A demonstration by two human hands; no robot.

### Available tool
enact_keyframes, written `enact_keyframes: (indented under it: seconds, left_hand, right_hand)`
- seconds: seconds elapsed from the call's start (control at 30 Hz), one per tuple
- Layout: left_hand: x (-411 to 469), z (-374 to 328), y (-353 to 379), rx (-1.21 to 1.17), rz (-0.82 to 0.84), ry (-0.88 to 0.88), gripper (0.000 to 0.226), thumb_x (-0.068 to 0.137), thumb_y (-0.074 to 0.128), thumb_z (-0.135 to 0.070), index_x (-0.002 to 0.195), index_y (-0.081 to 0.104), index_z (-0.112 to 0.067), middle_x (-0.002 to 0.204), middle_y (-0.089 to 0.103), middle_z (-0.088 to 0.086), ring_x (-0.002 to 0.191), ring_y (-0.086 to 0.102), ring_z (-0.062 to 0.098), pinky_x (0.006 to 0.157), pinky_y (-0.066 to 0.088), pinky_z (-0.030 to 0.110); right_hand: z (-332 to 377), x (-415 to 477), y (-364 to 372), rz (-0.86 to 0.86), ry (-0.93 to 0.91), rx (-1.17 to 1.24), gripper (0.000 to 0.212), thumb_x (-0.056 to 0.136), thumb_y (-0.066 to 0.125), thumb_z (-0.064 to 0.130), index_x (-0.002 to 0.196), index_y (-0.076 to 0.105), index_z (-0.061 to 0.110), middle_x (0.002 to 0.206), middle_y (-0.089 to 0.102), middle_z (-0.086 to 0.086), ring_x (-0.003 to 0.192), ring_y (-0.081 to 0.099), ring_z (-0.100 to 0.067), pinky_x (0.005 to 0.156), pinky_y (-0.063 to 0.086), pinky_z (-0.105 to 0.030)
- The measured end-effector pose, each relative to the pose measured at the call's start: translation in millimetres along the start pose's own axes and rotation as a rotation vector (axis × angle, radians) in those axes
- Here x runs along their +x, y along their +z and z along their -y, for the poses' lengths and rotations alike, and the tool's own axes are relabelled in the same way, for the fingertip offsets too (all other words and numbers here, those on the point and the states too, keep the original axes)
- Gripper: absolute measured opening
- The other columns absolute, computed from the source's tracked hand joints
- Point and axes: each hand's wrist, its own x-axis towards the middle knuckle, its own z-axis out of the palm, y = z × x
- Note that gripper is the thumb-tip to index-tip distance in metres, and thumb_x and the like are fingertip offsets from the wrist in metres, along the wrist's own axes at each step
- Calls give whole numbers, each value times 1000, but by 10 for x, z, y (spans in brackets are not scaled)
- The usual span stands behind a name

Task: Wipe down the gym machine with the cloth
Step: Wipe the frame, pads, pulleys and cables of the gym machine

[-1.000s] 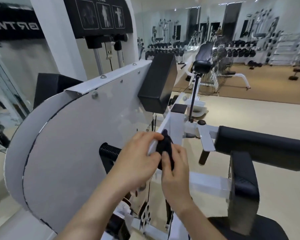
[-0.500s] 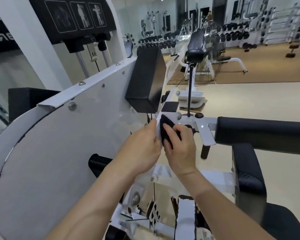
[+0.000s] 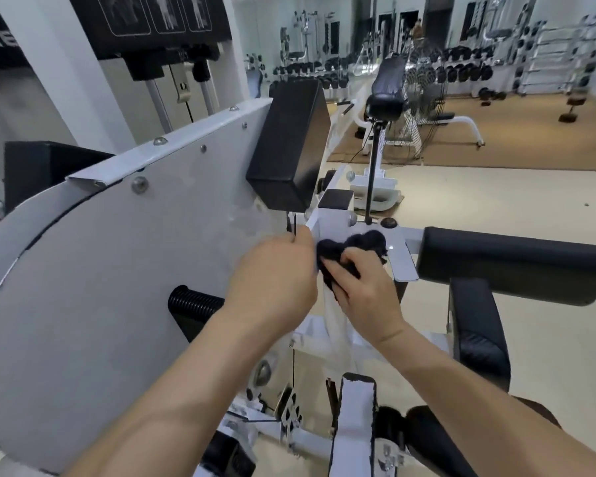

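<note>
**Gym machine** (image 3: 117, 270): white steel frame with a large rounded side panel, filling the left and centre of the view. Black fittings:
- a block pad (image 3: 289, 153), tilted above the panel's right end
- a long arm pad (image 3: 513, 263), running out to the right
- a narrower upright pad (image 3: 475, 325) below the arm pad
- a ribbed grip (image 3: 193, 301), jutting from the panel's lower middle

An instruction placard (image 3: 166, 15) with three body figures sits at the top, above two chrome guide rods (image 3: 159, 101).

**Cloth** (image 3: 358, 244): dark and bunched. It lies against the white bracket where the frame bars meet, just left of the long arm pad and below the block pad.

**Right hand** (image 3: 365, 294): on the cloth. The fingers are curled over its lower part and pin it to the bracket. The cloth's upper folds show above the fingertips.

**Left hand** (image 3: 276, 277): just beside the right hand, at the cloth's left edge. The fingers are wrapped round the edge of the white frame bar, gripping it, with the tips hidden behind the bar.

**Forearms**: both bare, reaching in from the bottom of the view.

**Background**:
- pale floor (image 3: 496, 208), with a tan mat area (image 3: 530, 139) beyond it
- standing fan (image 3: 424, 98) on the mat
- dumbbell racks (image 3: 461, 70) along the far mirrored wall
- a second white machine with a black seat pad (image 3: 386, 94) near the fan
</note>
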Motion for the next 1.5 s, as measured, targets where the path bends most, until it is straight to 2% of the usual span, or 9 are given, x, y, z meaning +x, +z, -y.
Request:
enact_keyframes:
  seconds: [0.2,0.33,0.5,0.6,0.73,1.0,1.2,1.37,1.5]
  left_hand:
    - [-335,-279,-81,204,202,131,54,89,45,-15,140,30,-12,152,19,13,142,16,36,111,29,40]
    - [116,-241,-367,-134,-24,223,34,87,39,-18,120,48,-19,110,52,-2,100,53,24,79,47,40]
    - [735,-224,-289,-180,35,69,21,95,38,-19,108,52,-12,109,59,4,98,55,26,78,45,40]
    - [804,-250,-57,-281,81,77,14,97,39,-19,104,47,-11,103,52,3,94,53,26,74,40,36]
    - [788,-245,150,-329,4,204,9,98,43,-15,103,43,-7,104,48,6,94,48,25,86,39,38]
    - [748,-260,252,196,-42,348,52,94,28,-19,141,36,2,147,35,20,138,28,34,117,20,40]
    - [656,-348,248,566,-2,434,58,91,18,-24,141,41,-4,153,28,16,144,12,40,119,12,47]
    - [592,-468,346,1054,191,544,57,101,33,-38,148,32,-5,159,10,21,147,-4,41,113,-10,58]
    - [616,-703,578,1140,375,493,65,101,30,-39,150,20,1,156,16,28,145,9,43,117,-4,54]
  right_hand:
    - [12,-261,-144,130,111,140,25,73,79,2,96,74,10,85,56,-6,73,55,-22,58,50,-30]
    - [29,538,-356,-222,254,416,30,86,62,15,116,64,15,103,44,4,94,44,-3,82,36,-7]
    - [-46,1107,-309,133,381,171,23,92,52,26,105,69,18,96,52,-5,83,52,-23,64,43,-32]
    - [-320,1429,-315,370,832,576,20,90,52,22,80,65,10,77,61,-9,72,57,-25,62,46,-31]
    - [-375,1108,-153,296,1042,976,26,95,51,30,88,71,15,83,68,-8,75,61,-20,67,47,-32]
    - [-266,-378,299,452,1170,656,32,101,37,8,124,58,3,112,61,-26,97,62,-39,85,53,-48]
    - [-94,37,294,-106,942,712,37,93,49,9,127,61,16,116,47,-1,102,51,6,99,38,-9]
    - [-136,-796,449,564,931,329,42,93,45,3,135,47,10,127,39,-15,100,50,-26,90,43,-28]
    - [-307,-544,450,794,789,223,19,90,39,8,76,42,20,107,51,-11,82,49,-27,76,40,-32]
